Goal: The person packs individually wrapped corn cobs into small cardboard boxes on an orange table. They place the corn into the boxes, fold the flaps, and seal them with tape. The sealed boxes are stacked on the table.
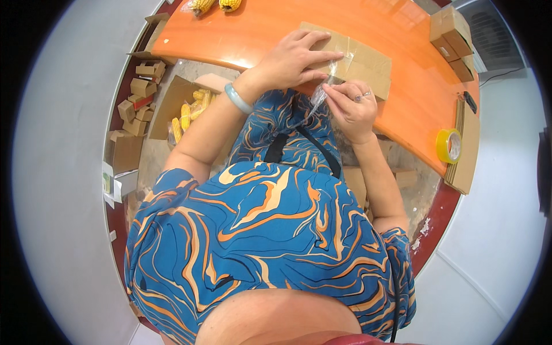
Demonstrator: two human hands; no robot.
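A flat cardboard box (371, 64) lies at the near edge of the orange table (207, 39). My left hand (302, 56) rests on its left part with the fingers spread. Clear plastic tape or film (318, 95) runs off the box at its near edge. Between the thumb and fingers of my right hand (353, 103) this crumpled strip is pinched, and its end hangs down over my lap. Whether it is tape or thin film I cannot tell for sure.
Corn cobs (202, 6) lie at the table's far left. Small cardboard boxes (450, 34) stand at the far right. A roll of yellow tape (448, 145) is on flattened cardboard (468, 151) at the right edge. On the floor at left, an open carton (170, 108) holds cobs beside several small boxes (142, 87).
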